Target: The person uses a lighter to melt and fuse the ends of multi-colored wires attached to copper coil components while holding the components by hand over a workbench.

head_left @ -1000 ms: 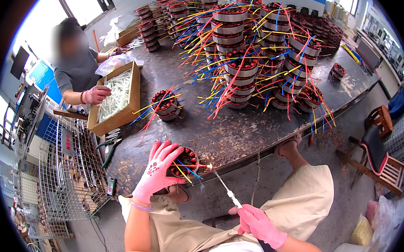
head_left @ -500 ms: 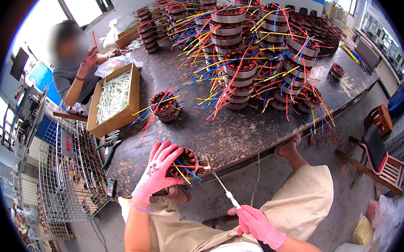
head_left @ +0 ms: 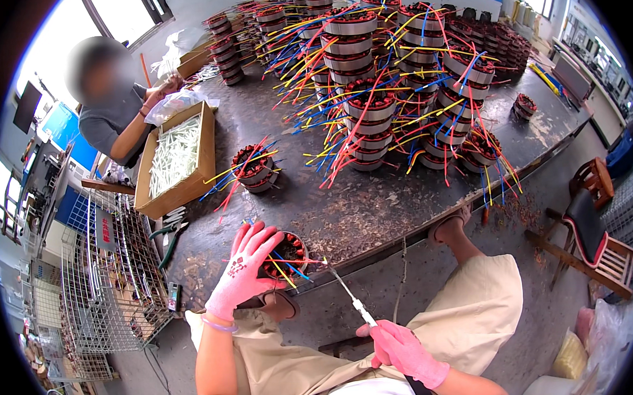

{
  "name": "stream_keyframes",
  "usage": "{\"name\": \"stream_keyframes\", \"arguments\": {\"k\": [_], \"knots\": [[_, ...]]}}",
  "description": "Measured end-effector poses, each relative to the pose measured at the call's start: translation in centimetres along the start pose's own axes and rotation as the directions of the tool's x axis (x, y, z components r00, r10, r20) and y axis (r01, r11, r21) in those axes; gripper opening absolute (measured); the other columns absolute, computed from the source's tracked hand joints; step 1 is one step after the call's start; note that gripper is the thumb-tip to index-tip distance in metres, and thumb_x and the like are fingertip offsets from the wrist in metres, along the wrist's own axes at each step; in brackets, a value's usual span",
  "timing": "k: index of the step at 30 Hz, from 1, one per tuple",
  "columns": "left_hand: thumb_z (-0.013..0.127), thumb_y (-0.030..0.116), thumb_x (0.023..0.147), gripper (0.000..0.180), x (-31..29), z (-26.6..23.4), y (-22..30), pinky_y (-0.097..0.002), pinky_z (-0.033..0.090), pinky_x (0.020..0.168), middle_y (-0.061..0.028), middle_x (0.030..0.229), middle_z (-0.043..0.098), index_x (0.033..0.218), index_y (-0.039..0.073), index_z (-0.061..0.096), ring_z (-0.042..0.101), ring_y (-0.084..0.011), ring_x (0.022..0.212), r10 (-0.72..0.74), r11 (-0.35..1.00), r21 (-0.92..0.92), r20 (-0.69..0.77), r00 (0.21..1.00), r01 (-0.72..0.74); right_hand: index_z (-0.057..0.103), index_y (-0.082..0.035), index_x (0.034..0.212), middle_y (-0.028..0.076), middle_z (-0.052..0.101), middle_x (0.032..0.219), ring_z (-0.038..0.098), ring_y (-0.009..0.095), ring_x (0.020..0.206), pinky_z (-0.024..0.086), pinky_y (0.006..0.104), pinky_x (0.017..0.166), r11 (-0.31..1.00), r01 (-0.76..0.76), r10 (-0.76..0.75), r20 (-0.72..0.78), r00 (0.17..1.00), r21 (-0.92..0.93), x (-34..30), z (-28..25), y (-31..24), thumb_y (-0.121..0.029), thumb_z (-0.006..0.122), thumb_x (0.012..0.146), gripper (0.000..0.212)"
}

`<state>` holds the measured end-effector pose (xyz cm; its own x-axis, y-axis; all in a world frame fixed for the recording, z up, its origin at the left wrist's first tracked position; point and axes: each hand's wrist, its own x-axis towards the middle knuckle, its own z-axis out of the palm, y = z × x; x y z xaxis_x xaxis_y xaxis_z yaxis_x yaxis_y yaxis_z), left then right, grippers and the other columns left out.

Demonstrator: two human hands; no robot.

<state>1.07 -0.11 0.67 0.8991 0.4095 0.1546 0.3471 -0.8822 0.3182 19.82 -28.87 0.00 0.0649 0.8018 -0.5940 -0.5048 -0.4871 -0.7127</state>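
Observation:
A motor stator [head_left: 294, 246] with a dark core and red windings sits at the table's near edge. My left hand [head_left: 240, 270], in a pink glove, grips its left side, fingers over the rim. Blue, yellow and red leads stick out of the stator toward me. In my gloved right hand [head_left: 408, 352] is a soldering iron [head_left: 362, 310] with a white handle and a thin metal shaft. Its tip meets the end of a red lead [head_left: 311, 260] just right of the stator. Exactly how the tip touches the wire is too small to tell.
Another stator [head_left: 254, 169] stands farther back, beside a cardboard box [head_left: 210, 149] of white tubes. Tall stacks of stators [head_left: 369, 114] with trailing wires fill the far side. Green-handled pliers [head_left: 170, 247] lie at the left edge near a wire basket [head_left: 109, 291]. A co-worker [head_left: 119, 125] sits far left.
The co-worker has lowered their hands toward the plastic bag behind the box. A bright orange spot at the iron's tip has faded. My hands keep nearly the same place.

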Motion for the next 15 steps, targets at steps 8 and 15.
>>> {"name": "stream_keyframes", "arguments": {"k": [8, 15], "knots": [[0.087, 0.032, 0.057, 0.095, -0.04, -0.06, 0.02, -0.0527, 0.023, 0.121, -0.0124, 0.143, 0.05, 0.141, 0.008, 0.05, 0.037, -0.0374, 0.141, 0.001, 1.0, 0.004, 0.0, 1.0, -0.001, 0.061, 0.0, 0.122, -0.002, 0.042, 0.062, 0.041, 0.007, 0.055, 0.05, 0.028, 0.062, 1.0, -0.003, 0.003, 0.016, 1.0, -0.019, -0.12, 0.1, -0.32, -0.023, 0.046, 0.106, 0.033], [0.087, 0.032, 0.057, 0.095, 0.04, -0.03, 0.04, -0.0532, 0.023, 0.121, -0.0127, 0.143, 0.049, 0.142, 0.008, 0.05, 0.037, -0.0377, 0.141, 0.007, 1.0, 0.006, -0.005, 1.0, -0.007, 0.061, 0.001, 0.122, -0.002, 0.041, 0.062, 0.041, 0.007, 0.055, 0.05, 0.0284, 0.063, 1.0, -0.006, 0.006, 0.018, 1.0, 0.009, 0.03, -0.09, 0.03, -0.023, 0.046, 0.106, 0.033]]}}
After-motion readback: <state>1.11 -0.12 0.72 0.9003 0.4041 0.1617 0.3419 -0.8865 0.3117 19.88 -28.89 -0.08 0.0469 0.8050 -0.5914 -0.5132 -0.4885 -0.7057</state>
